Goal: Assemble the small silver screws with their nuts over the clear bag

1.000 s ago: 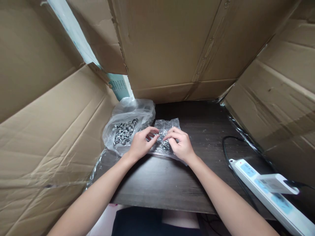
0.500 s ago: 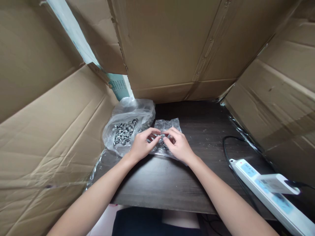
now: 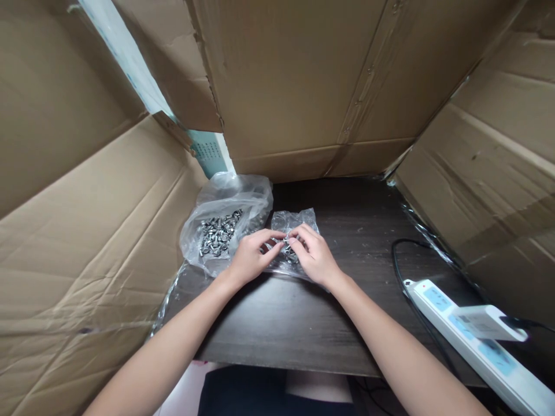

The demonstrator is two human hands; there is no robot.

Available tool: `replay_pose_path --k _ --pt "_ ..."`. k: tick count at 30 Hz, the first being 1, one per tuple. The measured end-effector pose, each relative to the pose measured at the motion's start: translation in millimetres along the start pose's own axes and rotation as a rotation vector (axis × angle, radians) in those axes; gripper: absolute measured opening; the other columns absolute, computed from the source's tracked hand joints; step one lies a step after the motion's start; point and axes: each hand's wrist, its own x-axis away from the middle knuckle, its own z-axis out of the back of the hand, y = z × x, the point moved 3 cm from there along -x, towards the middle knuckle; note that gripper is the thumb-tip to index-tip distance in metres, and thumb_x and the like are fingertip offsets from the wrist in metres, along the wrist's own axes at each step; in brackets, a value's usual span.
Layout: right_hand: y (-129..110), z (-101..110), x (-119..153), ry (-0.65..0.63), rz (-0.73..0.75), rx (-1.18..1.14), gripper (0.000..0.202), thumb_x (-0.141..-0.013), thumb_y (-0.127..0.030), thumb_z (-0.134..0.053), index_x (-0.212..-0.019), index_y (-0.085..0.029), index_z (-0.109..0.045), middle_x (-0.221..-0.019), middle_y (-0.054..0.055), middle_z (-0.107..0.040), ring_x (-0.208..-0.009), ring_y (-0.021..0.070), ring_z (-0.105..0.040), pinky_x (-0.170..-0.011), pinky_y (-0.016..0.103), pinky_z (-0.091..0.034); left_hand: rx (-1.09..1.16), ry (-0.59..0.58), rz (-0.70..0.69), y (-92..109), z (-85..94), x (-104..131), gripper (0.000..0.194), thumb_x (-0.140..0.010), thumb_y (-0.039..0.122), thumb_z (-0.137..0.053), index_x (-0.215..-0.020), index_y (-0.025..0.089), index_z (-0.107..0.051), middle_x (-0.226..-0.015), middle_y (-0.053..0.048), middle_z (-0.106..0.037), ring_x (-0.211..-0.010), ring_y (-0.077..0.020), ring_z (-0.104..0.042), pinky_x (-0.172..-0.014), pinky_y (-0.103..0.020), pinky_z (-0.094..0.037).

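Note:
My left hand (image 3: 252, 254) is closed in a pinch, thumb and forefinger meeting on a small shiny screw (image 3: 285, 240). From the other side my right hand (image 3: 316, 257) pinches at the same spot, its thumb and forefinger close together on the screw's other end; its exact shape is too small to make out. Beneath the fingers lie several small metal pieces (image 3: 290, 255) on a small clear plastic bag (image 3: 295, 218). Just left of my left hand, a larger clear plastic bag (image 3: 236, 185) gapes, full of loose metal screws (image 3: 219, 234).
Cardboard walls (image 3: 303, 86) enclose the dark wooden table (image 3: 281, 318) at the back and both sides. On the right lies a white power strip (image 3: 462, 335) with a plugged-in adapter (image 3: 489, 323) and a black cable (image 3: 394, 260).
My right fingers have shifted slightly at the screw, uncovering more of the metal pieces below. Both bags stay where they were.

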Motion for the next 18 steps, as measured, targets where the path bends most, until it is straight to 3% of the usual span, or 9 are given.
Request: replay_pose_path --k 4,10,15,18 --pt "-0.3 -0.6 0.0 -0.015 0.02 -0.011 0.011 -0.095 -0.022 -0.05 -0.088 -0.021 -0.058 -0.089 0.003 -0.058 -0.073 0.0159 -0.056 -0.066 0.029 -0.043 0.007 -0.025 -0.003 1.2 -1.3 0.6 0.018 -0.094 0.025 -0.063 -0.109 0.02 -0.072 -0.101 -0.005 -0.076 -0.08 -0.0138 -0.07 -0.07 -0.023 -0.056" --pt "3.2 -1.4 -0.1 -0.014 0.006 0.032 0.032 -0.102 -0.028 -0.042 -0.071 -0.02 -0.051 -0.082 0.003 -0.054 -0.075 0.0167 -0.055 -0.071 0.031 -0.042 0.017 -0.019 -0.014 3.4 -1.2 1.6 0.017 -0.094 0.023 -0.063 -0.107 0.018 -0.072 -0.097 -0.004 -0.076 -0.076 -0.0124 -0.068 -0.068 -0.022 -0.055" --pt "1.3 -0.6 0.6 -0.04 0.015 0.013 0.016 -0.098 -0.024 -0.048 -0.085 -0.021 -0.056 -0.086 0.002 -0.057 -0.077 0.017 -0.055 -0.071 0.031 -0.042 0.0 -0.002 -0.001 2.2 0.2 1.0 0.017 -0.094 0.026 -0.063 -0.107 0.019 -0.072 -0.101 -0.005 -0.076 -0.078 -0.0134 -0.07 -0.067 -0.023 -0.056" --pt "2.0 -2.3 0.9 -0.052 0.036 0.015 0.017 -0.099 -0.024 -0.046 -0.083 -0.021 -0.053 -0.085 0.002 -0.055 -0.076 0.0166 -0.054 -0.071 0.03 -0.041 0.005 -0.033 0.013 1.0 -1.2 0.6 0.019 -0.094 0.026 -0.063 -0.11 0.02 -0.072 -0.103 -0.004 -0.076 -0.081 -0.0142 -0.071 -0.069 -0.023 -0.057"
